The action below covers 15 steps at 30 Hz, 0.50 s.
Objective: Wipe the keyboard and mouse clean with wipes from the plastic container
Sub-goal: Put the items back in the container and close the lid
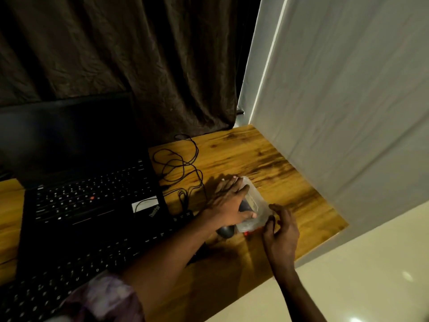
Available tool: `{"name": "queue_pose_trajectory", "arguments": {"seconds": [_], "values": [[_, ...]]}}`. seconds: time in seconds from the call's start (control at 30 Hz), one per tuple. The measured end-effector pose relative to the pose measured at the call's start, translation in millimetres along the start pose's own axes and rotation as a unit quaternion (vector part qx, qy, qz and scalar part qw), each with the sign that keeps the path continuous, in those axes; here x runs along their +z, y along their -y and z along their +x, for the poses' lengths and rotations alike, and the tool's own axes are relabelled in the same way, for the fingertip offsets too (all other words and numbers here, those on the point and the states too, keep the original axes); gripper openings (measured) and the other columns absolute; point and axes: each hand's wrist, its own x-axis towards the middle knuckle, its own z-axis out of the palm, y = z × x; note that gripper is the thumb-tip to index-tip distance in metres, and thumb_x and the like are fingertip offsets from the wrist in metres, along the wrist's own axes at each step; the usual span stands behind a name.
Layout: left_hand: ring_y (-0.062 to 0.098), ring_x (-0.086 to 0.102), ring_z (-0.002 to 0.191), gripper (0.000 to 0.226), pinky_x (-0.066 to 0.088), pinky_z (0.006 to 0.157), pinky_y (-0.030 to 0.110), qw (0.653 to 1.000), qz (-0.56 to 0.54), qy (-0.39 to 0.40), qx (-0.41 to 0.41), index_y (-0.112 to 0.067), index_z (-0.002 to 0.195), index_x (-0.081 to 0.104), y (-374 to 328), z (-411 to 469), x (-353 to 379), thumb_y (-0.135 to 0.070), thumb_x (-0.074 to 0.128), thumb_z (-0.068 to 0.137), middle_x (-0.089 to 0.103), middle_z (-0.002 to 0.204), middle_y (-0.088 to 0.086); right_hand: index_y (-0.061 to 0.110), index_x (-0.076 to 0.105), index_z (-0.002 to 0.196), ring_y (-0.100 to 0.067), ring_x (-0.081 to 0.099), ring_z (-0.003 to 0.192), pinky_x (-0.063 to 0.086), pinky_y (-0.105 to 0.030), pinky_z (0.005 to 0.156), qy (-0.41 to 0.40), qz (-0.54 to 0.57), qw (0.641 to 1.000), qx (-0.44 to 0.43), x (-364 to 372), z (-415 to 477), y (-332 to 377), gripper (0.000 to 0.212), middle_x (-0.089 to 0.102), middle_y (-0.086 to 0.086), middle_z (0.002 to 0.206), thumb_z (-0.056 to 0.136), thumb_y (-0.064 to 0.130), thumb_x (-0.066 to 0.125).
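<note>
A translucent plastic container (258, 206) stands on the wooden desk (243, 154), right of the laptop. My left hand (229, 203) lies flat on its lid, fingers straight and thumb spread toward the near side. My right hand (281, 231) is at the container's near right corner, its fingertips curled and pinching the edge there. A dark mouse (225, 231) sits just left of the container, partly hidden under my left wrist. The black external keyboard (69, 263) stretches along the desk's near left, in front of the laptop; my left forearm crosses its right end.
An open black laptop (92, 196) with a dark screen stands at the left. A tangled black cable (178, 163) lies behind the container. A small red part (246, 233) shows at the container's near base. A white curtain (348, 112) borders the desk's right edge.
</note>
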Motion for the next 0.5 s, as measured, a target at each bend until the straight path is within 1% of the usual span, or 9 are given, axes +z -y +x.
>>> {"name": "queue_pose_trajectory", "arguments": {"seconds": [0.03, 0.07, 0.13, 0.17, 0.23, 0.33, 0.4, 0.5], "values": [[0.02, -0.013, 0.151, 0.092, -0.01, 0.121, 0.045, 1.0, 0.005, 0.007, 0.002, -0.02, 0.157, 0.014, -2, 3, 2, -0.069, 0.05, 0.087, -0.006, 0.165, 0.003, 0.014, 0.063, 0.115, -0.018, 0.061, 0.099, 0.054, -0.037, 0.079, 0.008, 0.016, 1.0, 0.02, -1, 0, -4, 0.024, 0.062, 0.001, 0.109, 0.094, 0.013, 0.053], [0.02, -0.015, 0.15, 0.095, -0.011, 0.12, 0.046, 1.0, 0.007, 0.017, -0.001, -0.02, 0.157, 0.013, -3, 4, 4, -0.07, 0.051, 0.086, -0.007, 0.165, 0.003, 0.017, 0.064, 0.115, -0.015, 0.063, 0.097, 0.056, -0.033, 0.076, 0.019, 0.034, 0.998, 0.039, -2, -1, -5, 0.021, 0.062, 0.005, 0.108, 0.096, 0.013, 0.057], [0.019, -0.018, 0.15, 0.098, -0.015, 0.118, 0.047, 0.999, -0.001, 0.039, -0.014, -0.02, 0.158, 0.008, -3, 7, 9, -0.071, 0.051, 0.086, -0.009, 0.165, 0.001, 0.022, 0.064, 0.114, -0.006, 0.066, 0.093, 0.054, -0.02, 0.072, 0.044, 0.068, 0.994, 0.072, -3, -4, -3, 0.021, 0.065, 0.012, 0.106, 0.096, 0.013, 0.061], [0.017, -0.02, 0.149, 0.098, -0.017, 0.117, 0.046, 0.999, -0.003, 0.046, -0.019, -0.02, 0.158, 0.006, -2, 8, 12, -0.071, 0.05, 0.086, -0.011, 0.165, 0.0, 0.021, 0.065, 0.114, -0.002, 0.067, 0.091, 0.053, -0.014, 0.07, 0.054, 0.085, 0.991, 0.091, -3, -5, -3, 0.02, 0.067, 0.012, 0.106, 0.095, 0.014, 0.062], [0.015, -0.022, 0.148, 0.098, -0.02, 0.116, 0.044, 0.999, 0.005, 0.047, -0.022, -0.022, 0.158, 0.004, 0, 8, 16, -0.073, 0.048, 0.086, -0.013, 0.164, -0.003, 0.019, 0.066, 0.114, 0.002, 0.067, 0.091, 0.052, -0.012, 0.071, 0.055, 0.111, 0.984, 0.125, -2, -7, -3, 0.02, 0.07, 0.009, 0.108, 0.095, 0.014, 0.063], [0.012, -0.024, 0.147, 0.097, -0.023, 0.113, 0.042, 0.999, 0.02, 0.037, -0.019, -0.025, 0.158, 0.001, 4, 9, 23, -0.075, 0.044, 0.086, -0.016, 0.163, -0.005, 0.024, 0.067, 0.11, 0.002, 0.066, 0.092, 0.052, -0.012, 0.072, 0.043, 0.145, 0.973, 0.172, -1, -5, -1, 0.018, 0.069, 0.014, 0.107, 0.094, 0.015, 0.064], [0.012, -0.026, 0.146, 0.097, -0.024, 0.113, 0.042, 0.999, 0.025, 0.034, -0.018, -0.026, 0.158, -0.001, 5, 10, 24, -0.075, 0.043, 0.087, -0.017, 0.163, -0.006, 0.025, 0.065, 0.109, 0.0, 0.065, 0.093, 0.054, -0.016, 0.072, 0.039, 0.153, 0.967, 0.2, 1, -4, -1, 0.016, 0.068, 0.015, 0.105, 0.094, 0.02, 0.064], [0.012, -0.026, 0.146, 0.096, -0.022, 0.114, 0.045, 0.998, 0.026, 0.042, -0.024, -0.026, 0.157, -0.002, 3, 11, 24, -0.074, 0.044, 0.087, -0.018, 0.163, -0.006, 0.026, 0.063, 0.109, -0.014, 0.067, 0.096, 0.059, -0.036, 0.079, 0.03, 0.134, 0.949, 0.284, 6, -9, -7, 0.017, 0.069, 0.005, 0.105, 0.094, 0.035, 0.064]]}}
